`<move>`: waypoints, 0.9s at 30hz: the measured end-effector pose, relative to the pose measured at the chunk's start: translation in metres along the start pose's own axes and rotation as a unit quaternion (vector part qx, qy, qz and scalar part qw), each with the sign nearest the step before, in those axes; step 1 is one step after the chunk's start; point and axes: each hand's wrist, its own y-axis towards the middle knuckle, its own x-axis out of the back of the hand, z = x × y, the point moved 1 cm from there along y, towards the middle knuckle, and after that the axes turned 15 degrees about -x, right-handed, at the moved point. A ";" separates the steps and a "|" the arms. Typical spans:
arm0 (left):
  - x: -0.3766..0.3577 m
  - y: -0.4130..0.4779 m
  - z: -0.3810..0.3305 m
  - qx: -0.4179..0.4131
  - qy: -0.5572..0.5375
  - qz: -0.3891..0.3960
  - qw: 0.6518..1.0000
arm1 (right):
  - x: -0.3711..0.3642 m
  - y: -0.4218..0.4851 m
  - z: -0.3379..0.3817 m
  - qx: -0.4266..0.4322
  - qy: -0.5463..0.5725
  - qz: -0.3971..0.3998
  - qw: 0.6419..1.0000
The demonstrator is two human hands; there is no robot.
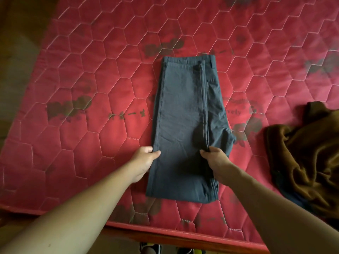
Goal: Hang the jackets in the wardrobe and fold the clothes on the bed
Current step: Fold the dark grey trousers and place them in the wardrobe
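Dark grey-blue trousers (pixel 183 114) lie folded lengthwise on the red quilted mattress (pixel 91 88), waistband at the far end, near end toward me. My left hand (pixel 144 162) grips the trousers' left edge about a third of the way up, thumb on top and fingers under the cloth. My right hand (pixel 215 159) pinches the stacked layers at the right edge at the same height.
A crumpled brown fleece garment (pixel 308 154) lies on the mattress at the right, with something dark blue beneath it. The mattress's near edge (pixel 183 233) runs below the trousers. Shoes show on the floor at the bottom.
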 end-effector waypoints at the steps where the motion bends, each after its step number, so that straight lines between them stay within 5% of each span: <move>1: 0.000 0.002 0.000 0.000 0.004 0.000 1.000 | 0.000 -0.001 0.002 -0.001 0.001 -0.003 1.000; 11: 0.002 0.013 -0.006 -0.042 -0.008 -0.030 0.999 | -0.003 -0.004 0.027 0.044 -0.019 -0.023 0.999; 15: 0.004 0.020 -0.021 -0.051 0.203 -0.017 0.978 | -0.003 -0.013 0.035 0.066 -0.171 -0.114 0.976; 18: 0.003 0.024 -0.047 -0.183 0.414 -0.111 0.885 | -0.003 -0.025 0.044 0.207 -0.326 -0.250 0.888; 21: -0.003 0.055 -0.067 -0.384 0.522 -0.118 0.752 | -0.016 -0.017 0.072 0.381 -0.438 -0.316 0.750; 24: -0.009 0.099 -0.075 -0.381 0.631 -0.029 0.675 | -0.026 0.020 0.101 0.380 -0.577 -0.290 0.662; 27: -0.012 0.122 -0.073 -0.355 0.663 0.002 0.659 | -0.022 0.049 0.110 0.320 -0.637 -0.276 0.644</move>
